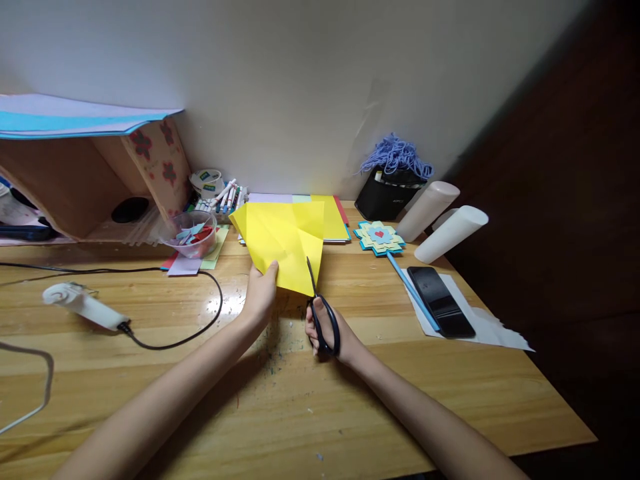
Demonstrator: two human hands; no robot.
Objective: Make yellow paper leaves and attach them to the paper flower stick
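A creased sheet of yellow paper [285,233] is held up over the desk by my left hand [261,290], its thumb on the front near the lower edge. My right hand [325,327] has its fingers in the black handles of a pair of scissors [329,333]. One dark blade lies across the front of the paper near its lower right corner, pointing up. The other blade is hidden behind the sheet. Left of the paper, a clear plastic tub [193,240] contains red and pale blue paper scraps.
A paper flower [379,237] with a blue stem, a phone [440,301] on white paper and two white cylinders [450,233] lie right. Blue yarn [397,155] tops a black holder [387,193]. A corded glue gun [85,307] and a cardboard box [160,167] occupy the left.
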